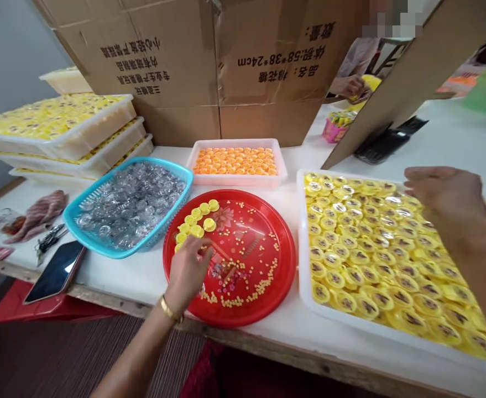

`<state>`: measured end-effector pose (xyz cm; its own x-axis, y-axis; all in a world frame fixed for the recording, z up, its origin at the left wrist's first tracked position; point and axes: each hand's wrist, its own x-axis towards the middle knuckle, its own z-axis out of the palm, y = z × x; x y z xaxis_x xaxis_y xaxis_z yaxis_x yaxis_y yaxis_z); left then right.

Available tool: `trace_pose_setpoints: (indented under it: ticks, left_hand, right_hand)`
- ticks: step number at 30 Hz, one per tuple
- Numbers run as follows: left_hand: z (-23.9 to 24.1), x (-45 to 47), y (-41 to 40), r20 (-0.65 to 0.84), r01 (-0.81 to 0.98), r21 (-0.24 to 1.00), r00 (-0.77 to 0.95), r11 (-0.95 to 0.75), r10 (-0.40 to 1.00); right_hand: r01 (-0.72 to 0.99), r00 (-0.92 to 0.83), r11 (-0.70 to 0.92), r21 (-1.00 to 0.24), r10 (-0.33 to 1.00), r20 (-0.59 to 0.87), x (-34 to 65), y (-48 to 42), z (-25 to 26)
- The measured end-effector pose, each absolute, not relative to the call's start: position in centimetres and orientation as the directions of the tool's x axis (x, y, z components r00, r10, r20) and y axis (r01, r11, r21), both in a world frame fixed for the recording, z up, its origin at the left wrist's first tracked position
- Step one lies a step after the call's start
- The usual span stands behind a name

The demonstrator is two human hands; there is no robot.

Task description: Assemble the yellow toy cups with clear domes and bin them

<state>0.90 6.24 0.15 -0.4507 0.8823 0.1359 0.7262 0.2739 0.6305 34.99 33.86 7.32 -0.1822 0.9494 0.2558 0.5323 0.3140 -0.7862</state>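
My left hand [189, 271], with a gold bracelet [168, 309] at the wrist, is over the left side of a round red tray [282, 265]. Its fingers are curled together, and what they hold, if anything, is hidden. Just beyond them several small yellow cups [196, 214] sit by the tray's rim. Tiny pale yellow pieces [263, 284] are scattered across the tray. My right hand [450, 202] is closed above the far right part of a white tray [304, 265] filled with rows of yellow cups [367, 257]; I cannot make out anything in its fingers.
A blue basket [118, 254] holds clear plastic domes. Behind stands a white tray [236, 179] of orange cups, before a cardboard box [184, 72]. Stacked trays [89, 146], a phone [56, 271] and keys [47, 240] are at left. Another person's hands [353, 87] work beyond the cardboard.
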Motion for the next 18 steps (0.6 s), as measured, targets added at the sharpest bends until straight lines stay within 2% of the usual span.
trace_pose_setpoints:
  ticks: [2, 5, 7, 9, 12, 15, 18]
  left_hand:
    - [0.5, -1.2, 8.2, 0.199, 0.852, 0.402, -0.438, 0.335, 0.877]
    - [0.4, -2.8, 11.6, 0.140, 0.925, 0.143, -0.370, 0.351, 0.918]
    - [0.2, -2.9, 13.3, 0.078, 0.932, 0.063, -0.361, 0.357, 0.929]
    - [0.1, -2.3, 13.9, 0.043, 0.936, 0.042, -0.352, 0.350, 0.935]
    - [0.4, -0.4, 13.0, 0.037, 0.943, 0.162, -0.300, 0.290, 0.953]
    - [0.7, 2.3, 10.7, -0.002, 0.853, 0.476, -0.241, 0.212, 0.971]
    - [0.2, 5.0, 8.4, -0.088, 0.602, 0.769, -0.234, 0.215, 0.968]
  right_hand:
    - [0.573, 0.012, 0.201, -0.795, 0.967, 0.254, 33.0, 31.0, 8.2]
    - [0.520, -0.238, 0.365, -0.772, 0.930, 0.279, 27.5, 24.2, 8.7]
    - [0.421, -0.445, 0.465, -0.779, 0.854, 0.269, 23.7, 19.5, 7.7]
    - [0.348, -0.543, 0.483, -0.804, 0.803, 0.247, 20.7, 16.1, 5.7]
    - [0.398, -0.560, 0.504, -0.767, 0.796, 0.232, 18.2, 13.8, 1.8]
    - [0.401, -0.577, 0.514, -0.758, 0.785, 0.227, 17.6, 13.3, -1.3]
    - [0.371, -0.585, 0.494, -0.787, 0.782, 0.215, 18.5, 12.6, -2.6]
